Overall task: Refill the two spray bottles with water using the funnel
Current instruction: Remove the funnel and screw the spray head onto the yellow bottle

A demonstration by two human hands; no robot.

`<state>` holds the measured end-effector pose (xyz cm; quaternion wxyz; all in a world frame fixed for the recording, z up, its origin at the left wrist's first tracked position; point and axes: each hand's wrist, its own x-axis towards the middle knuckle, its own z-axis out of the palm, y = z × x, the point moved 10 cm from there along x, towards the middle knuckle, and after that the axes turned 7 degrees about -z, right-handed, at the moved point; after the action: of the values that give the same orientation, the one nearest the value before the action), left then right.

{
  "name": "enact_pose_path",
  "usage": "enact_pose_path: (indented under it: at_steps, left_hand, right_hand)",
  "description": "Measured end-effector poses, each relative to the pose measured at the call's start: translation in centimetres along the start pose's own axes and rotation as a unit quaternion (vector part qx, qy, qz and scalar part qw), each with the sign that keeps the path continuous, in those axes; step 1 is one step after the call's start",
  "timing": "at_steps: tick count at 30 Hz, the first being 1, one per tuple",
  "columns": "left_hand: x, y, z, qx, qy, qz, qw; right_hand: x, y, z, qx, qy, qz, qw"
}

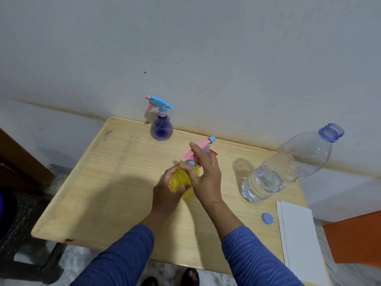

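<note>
A yellow spray bottle (181,180) with a pink and blue trigger head (200,146) stands at the middle of the wooden table (115,182). My left hand (167,193) wraps around its yellow body. My right hand (206,178) grips the collar under the trigger head, fingers closed on it. A purple spray bottle (161,127) with a blue and pink head stands upright at the table's far edge, by the wall. A large clear water bottle (286,168), uncapped and partly filled, stands to the right. Its blue cap (267,218) lies on the table. I see no funnel.
A white sheet of paper (299,240) lies at the table's right front corner. An orange object (354,240) sits beyond the table on the right. Dark furniture (18,162) stands to the left. The wall (206,48) runs directly behind the table.
</note>
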<state>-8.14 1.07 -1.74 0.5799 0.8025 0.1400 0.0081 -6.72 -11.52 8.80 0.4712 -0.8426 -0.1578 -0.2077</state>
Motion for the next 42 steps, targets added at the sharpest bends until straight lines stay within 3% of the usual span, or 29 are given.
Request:
enact_pose_path:
  at_steps: [7, 10, 15, 22, 27, 33, 39, 42]
  left_hand:
    - [0.25, -0.19, 0.18, 0.006, 0.005, -0.004, 1.0]
    - [0.25, -0.06, 0.2, 0.021, 0.006, 0.0, 1.0]
    - [0.35, -0.62, 0.17, 0.004, 0.001, -0.012, 1.0]
    - [0.11, 0.09, -0.03, -0.001, -0.004, -0.006, 1.0]
    - [0.17, -0.09, -0.12, 0.01, 0.003, -0.009, 1.0]
    - [0.23, 0.03, 0.01, 0.009, -0.002, -0.007, 1.0]
    - [0.32, -0.05, 0.09, 0.021, 0.0, -0.002, 1.0]
    - [0.27, 0.06, 0.04, 0.02, 0.004, 0.0, 1.0]
  right_hand:
    - [-0.23, -0.15, -0.15, -0.009, 0.008, -0.021, 1.0]
    - [0.19, 0.03, 0.0, -0.009, 0.008, 0.012, 1.0]
    - [-0.17, -0.08, 0.05, 0.014, -0.033, -0.014, 0.999]
    - [0.5, 0.4, 0.06, -0.015, -0.003, 0.0, 1.0]
    - [-0.17, 0.25, 0.1, 0.001, -0.05, -0.023, 0.998]
    - [0.3, 0.17, 0.13, -0.024, -0.005, -0.017, 1.0]
    - [-0.06, 0.01, 0.36, -0.02, -0.056, -0.029, 0.998]
    - [0.06, 0.25, 0.09, -0.023, -0.021, -0.022, 0.999]
